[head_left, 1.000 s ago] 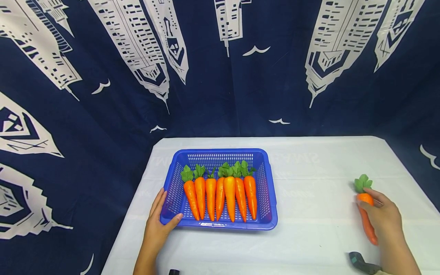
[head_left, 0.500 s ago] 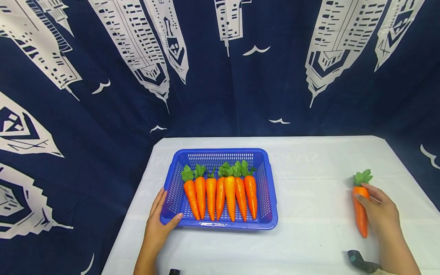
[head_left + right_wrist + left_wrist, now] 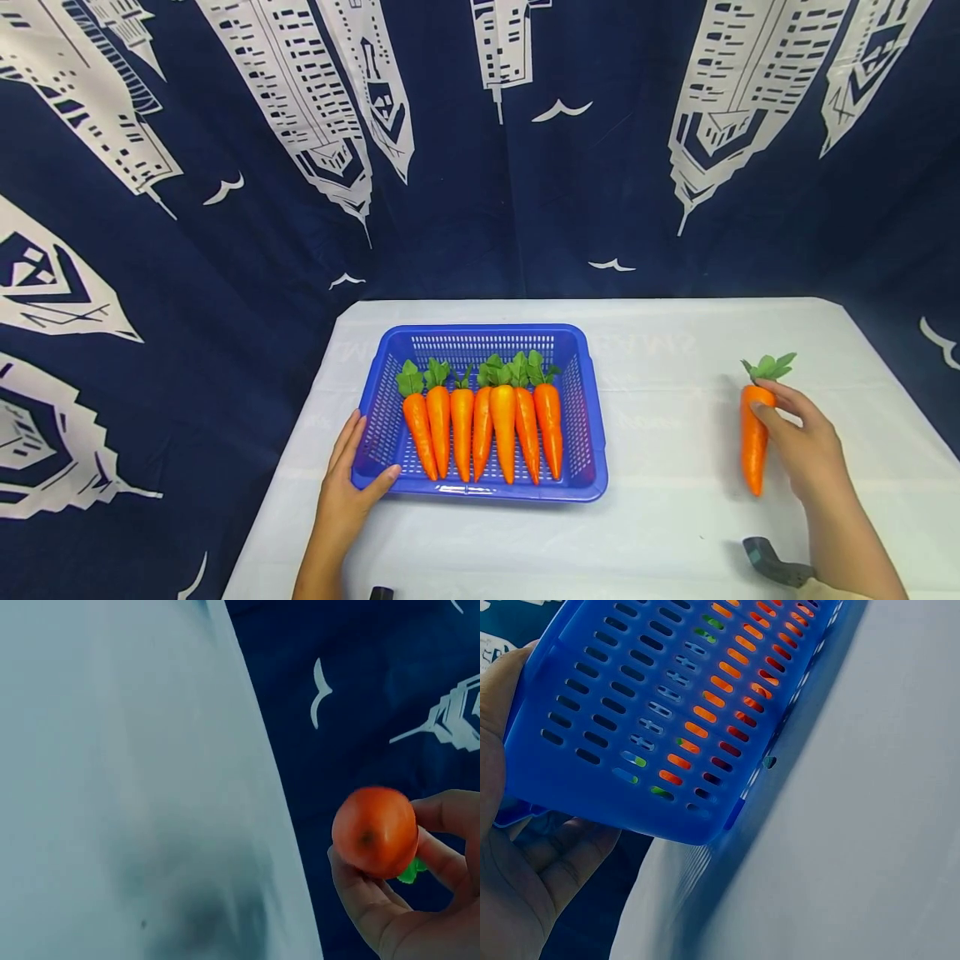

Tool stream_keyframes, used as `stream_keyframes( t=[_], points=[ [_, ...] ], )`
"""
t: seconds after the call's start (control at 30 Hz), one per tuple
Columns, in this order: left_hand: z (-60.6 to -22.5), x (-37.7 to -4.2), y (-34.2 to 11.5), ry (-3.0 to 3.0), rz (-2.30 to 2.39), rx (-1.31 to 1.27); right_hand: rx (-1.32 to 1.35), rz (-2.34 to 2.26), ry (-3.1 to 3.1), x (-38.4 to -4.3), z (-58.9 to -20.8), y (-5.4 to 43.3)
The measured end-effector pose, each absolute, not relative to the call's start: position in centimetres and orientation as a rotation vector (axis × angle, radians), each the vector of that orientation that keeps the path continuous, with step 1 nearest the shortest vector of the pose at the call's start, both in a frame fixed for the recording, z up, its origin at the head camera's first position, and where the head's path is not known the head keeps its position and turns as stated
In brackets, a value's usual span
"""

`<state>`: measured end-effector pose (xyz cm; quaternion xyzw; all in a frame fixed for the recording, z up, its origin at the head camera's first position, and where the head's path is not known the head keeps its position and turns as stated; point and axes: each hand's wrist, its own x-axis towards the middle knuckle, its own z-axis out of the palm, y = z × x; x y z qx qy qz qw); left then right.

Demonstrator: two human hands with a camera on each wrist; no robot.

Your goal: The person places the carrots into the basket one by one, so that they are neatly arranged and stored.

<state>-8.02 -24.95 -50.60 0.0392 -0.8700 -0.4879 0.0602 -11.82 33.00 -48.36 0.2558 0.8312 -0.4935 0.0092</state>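
My right hand (image 3: 806, 437) pinches a carrot (image 3: 753, 433) near its top, between thumb and fingers. Its green leaves point away from me and its tip points toward me. The right wrist view shows this carrot (image 3: 375, 832) end-on above the white table, with a bit of green leaf behind it. My left hand (image 3: 347, 492) lies against the near left corner of a blue plastic basket (image 3: 495, 493), thumb on the front rim and fingers straight along the left side. Several carrots (image 3: 502, 425) lie side by side in the basket, leaves toward the back.
The white tabletop (image 3: 667, 400) carries the basket left of its middle. A dark device (image 3: 776, 567) is at my right wrist, and a small black object (image 3: 381, 593) shows at the bottom edge. A navy cloth (image 3: 480, 233) with white buildings and birds hangs behind.
My right hand has moved left and slightly away from me with the carrot, which has turned more upright in the head view. My left hand and the basket have stayed in place.
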Motion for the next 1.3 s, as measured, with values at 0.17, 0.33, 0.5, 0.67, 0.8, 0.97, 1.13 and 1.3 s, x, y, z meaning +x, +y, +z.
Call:
stream_keyframes(
  t=[0.17,0.33,0.5,0.67,0.8,0.97,1.13,1.3],
  points=[
    [-50.5,-8.0,-25.0,-2.638,-1.469,0.125,0.68,-1.603,2.618,-12.4,-47.4,31.5],
    [-50.5,-8.0,-24.9,-2.647,-1.458,0.133,0.601,-1.625,2.621,-13.0,-46.9,30.3],
    [-50.5,-8.0,-24.9,-2.659,-1.447,0.147,0.519,-1.638,2.632,-13.6,-46.5,29.1],
    [-50.5,-8.0,-24.9,-2.66,-1.447,0.145,0.441,-1.646,2.623,-14.4,-45.8,28.1],
    [-50.5,-8.1,-24.9,-2.651,-1.457,0.134,0.357,-1.646,2.625,-14.9,-45.1,27.0],
    [-50.5,-8.1,-24.8,-2.64,-1.472,0.131,0.251,-1.639,2.632,-15.6,-44.1,25.3],
    [-50.4,-8.0,-24.8,-2.641,-1.475,0.137,0.144,-1.648,2.643,-16.1,-43.0,23.7],
    [-50.4,-8.1,-24.9,-2.64,-1.478,0.134,0.02,-1.674,2.643,-16.7,-42.2,22.4]
  ],
)
